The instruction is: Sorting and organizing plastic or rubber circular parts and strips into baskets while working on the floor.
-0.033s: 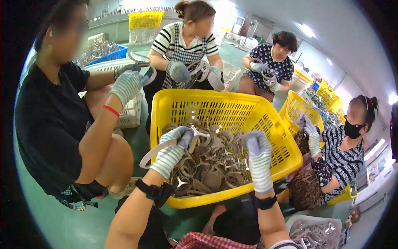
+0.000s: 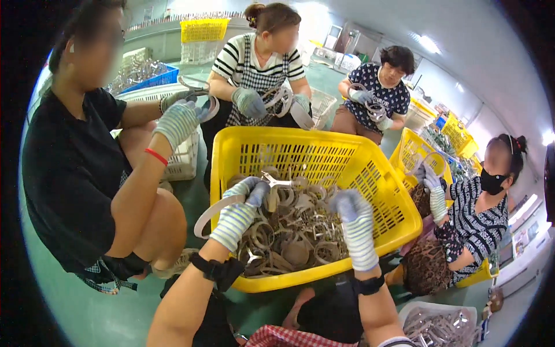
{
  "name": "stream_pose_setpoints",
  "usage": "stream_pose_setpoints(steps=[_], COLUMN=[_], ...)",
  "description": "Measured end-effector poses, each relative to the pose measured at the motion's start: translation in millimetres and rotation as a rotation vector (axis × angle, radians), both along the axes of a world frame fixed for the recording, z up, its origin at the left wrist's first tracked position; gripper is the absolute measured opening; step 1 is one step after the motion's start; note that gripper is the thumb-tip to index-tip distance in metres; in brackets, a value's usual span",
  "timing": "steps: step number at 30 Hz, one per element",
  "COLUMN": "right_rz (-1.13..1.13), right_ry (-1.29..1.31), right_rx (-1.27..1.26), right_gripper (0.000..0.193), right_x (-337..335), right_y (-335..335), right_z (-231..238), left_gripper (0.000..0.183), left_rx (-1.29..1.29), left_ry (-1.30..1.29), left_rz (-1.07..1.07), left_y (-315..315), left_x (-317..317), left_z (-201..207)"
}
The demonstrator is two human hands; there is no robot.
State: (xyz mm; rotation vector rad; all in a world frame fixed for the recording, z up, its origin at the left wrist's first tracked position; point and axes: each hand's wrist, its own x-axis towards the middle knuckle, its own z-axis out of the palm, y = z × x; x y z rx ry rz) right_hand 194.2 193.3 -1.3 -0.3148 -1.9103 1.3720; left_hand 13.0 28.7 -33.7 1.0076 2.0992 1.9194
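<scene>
My left hand (image 2: 236, 211), in a striped knit glove, is closed on a pale metal ring (image 2: 215, 217) whose curved band sticks out to the left. A three-armed metal bracket (image 2: 278, 181) juts from beside its fingertips; whether it joins the ring is hidden by the glove. Across the basket's right half hovers my right hand (image 2: 355, 225), gloved alike, with fingers curled together; anything inside them cannot be made out. Below both hands a yellow slotted basket (image 2: 315, 275) holds a heap of similar rings and brackets (image 2: 298, 234).
Co-workers in striped gloves handle rings at the left (image 2: 69, 191), far side (image 2: 257, 58), back right (image 2: 384, 87) and right (image 2: 480, 208). A pale bin of metal parts (image 2: 442, 324) stands by my right arm. Another yellow basket (image 2: 413, 147) is beyond.
The three-armed bracket at my left fingertips has swung to point more to the right. My right hand has shifted slightly left and down.
</scene>
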Motion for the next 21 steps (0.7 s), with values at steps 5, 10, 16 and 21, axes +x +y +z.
stream_pose_setpoints(steps=[5, 10, 16, 21], right_rz=[0.173, 0.240, 0.164, 0.032], right_ry=[-0.173, -0.308, -0.311, -0.245], right_rx=[-0.027, -0.362, -0.267, -0.536], right_gripper=[0.036, 0.034, 0.032, 0.029], right_x=[-23.5, -22.7, -19.8, -17.6], right_y=[-24.9, -22.6, -4.3, -3.0], right_z=[-34.7, -11.9, -26.1, -26.3], left_gripper=[0.020, 0.022, 0.023, 0.022], left_rx=[0.095, 0.080, 0.209, 0.310], left_ry=[-0.473, -0.417, -0.504, -0.222], left_rz=[-0.228, -0.463, -0.334, -0.286], left_y=[-7.0, 0.0, -7.6, -1.8], left_x=[32.8, 40.0, 30.7, 50.0], left_z=[30.9, 13.8, 37.1, 40.5])
